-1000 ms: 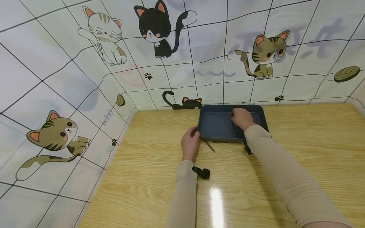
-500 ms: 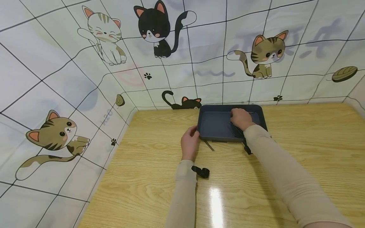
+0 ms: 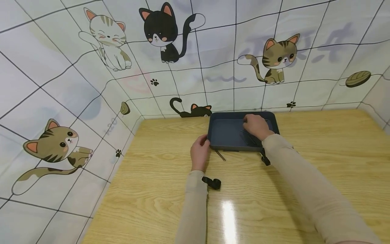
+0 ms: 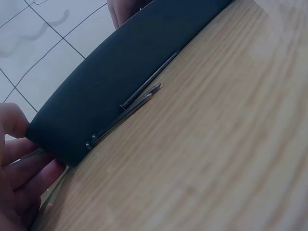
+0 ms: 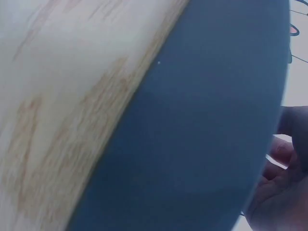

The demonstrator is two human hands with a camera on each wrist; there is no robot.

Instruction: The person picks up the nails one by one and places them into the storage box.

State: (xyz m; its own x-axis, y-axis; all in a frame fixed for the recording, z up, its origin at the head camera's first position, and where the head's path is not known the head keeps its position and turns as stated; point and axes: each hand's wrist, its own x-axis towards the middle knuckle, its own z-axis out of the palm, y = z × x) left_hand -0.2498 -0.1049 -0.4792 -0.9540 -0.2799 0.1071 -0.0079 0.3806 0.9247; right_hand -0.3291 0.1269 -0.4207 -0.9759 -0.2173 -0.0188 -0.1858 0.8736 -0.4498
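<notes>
A dark blue rectangular tray [image 3: 223, 134] lies on the wooden table. My left hand [image 3: 199, 153] holds its near left corner; in the left wrist view the thumb is at the rim and the fingers [image 4: 36, 175] bend against the wall. Over the inside of the tray, on its right half, is my right hand [image 3: 256, 126] with curled fingers; their tips and anything between them are hidden. Thin dark pieces [image 3: 249, 138] show below that hand, too small to make out. Metal nails [image 4: 124, 120] lie on the table along the tray's near wall.
The wooden table [image 3: 152, 189] runs toward the camera and to both sides. Directly behind the tray rises a wall covering [image 3: 219, 74] printed with cats and grid lines. A black wrist camera [image 3: 212, 183] sits on the left sleeve.
The whole head view has shifted slightly, so everything appears a little further left. Both hands keep nearly the same places at the tray.
</notes>
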